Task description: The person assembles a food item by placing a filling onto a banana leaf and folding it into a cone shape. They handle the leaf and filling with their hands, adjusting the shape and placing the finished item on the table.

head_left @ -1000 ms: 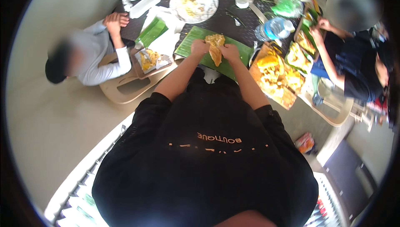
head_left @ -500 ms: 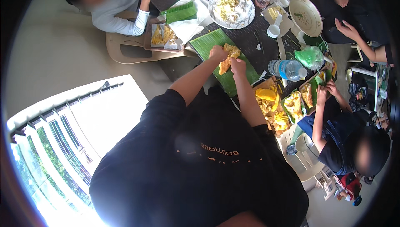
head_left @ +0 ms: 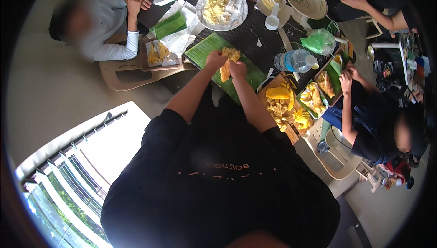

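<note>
Holding, two-handed: one yellow-orange food piece, longish, rough at its far end, tapering toward the near side. Exact kind: not legible from my station.

Item, left hand: clamped on the piece's left edge, fist-like. Item, right hand: clamped on its right edge, slightly nearer the body. The hands sit close together with the piece between them; fingertips are hidden from me, so I cannot tell how hard they pinch.

Location of piece: over the middle of a broad green leaf, laid at a slant along the near table edge. Touching the leaf or lifted just clear: I cannot tell.

Step in hand, by my judgement: working the piece between both hands, folding or pulling apart, I cannot say which. The next move, I judge, calls for an even hold on both edges, kept above the leaf, with light pressure; the piece looks soft and could tear.

Adjacent stock, right: wooden board bearing yellow fruit; beyond it, one clear bottle. Far side: marbled plate of pale, crumbly food. Left: smaller leaf strip on white paper.
</note>
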Motion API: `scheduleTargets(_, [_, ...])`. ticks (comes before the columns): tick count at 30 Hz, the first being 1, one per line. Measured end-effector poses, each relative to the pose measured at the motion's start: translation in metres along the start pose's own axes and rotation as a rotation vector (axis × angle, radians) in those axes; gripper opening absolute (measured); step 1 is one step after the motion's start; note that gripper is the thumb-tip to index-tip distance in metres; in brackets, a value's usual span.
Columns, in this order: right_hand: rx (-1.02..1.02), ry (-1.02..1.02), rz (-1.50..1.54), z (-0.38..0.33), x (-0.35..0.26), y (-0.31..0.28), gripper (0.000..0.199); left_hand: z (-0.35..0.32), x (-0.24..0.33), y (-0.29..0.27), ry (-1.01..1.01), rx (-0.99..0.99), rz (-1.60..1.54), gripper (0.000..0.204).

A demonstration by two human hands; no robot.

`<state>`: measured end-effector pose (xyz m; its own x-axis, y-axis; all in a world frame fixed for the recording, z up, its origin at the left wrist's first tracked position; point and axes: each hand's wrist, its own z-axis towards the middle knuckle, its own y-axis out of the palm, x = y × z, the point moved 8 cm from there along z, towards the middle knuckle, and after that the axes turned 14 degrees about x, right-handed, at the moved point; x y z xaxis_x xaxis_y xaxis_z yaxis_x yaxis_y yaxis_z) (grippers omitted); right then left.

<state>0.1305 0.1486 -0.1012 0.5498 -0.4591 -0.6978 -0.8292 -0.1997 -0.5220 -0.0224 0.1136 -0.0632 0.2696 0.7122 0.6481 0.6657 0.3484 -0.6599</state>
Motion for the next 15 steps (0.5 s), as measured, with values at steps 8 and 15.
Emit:
scheduleTargets(8, [0.114, -0.051, 0.012, -0.016, -0.025, -0.027, 0.039, 0.009, -0.017, 0.018, -0.077, -0.151, -0.189, 0.038])
scheduleTargets(15, [-0.018, 0.122, 0.269, -0.009, -0.013, -0.019, 0.035, 0.007, -0.009, 0.011, -0.029, -0.100, -0.229, 0.039])
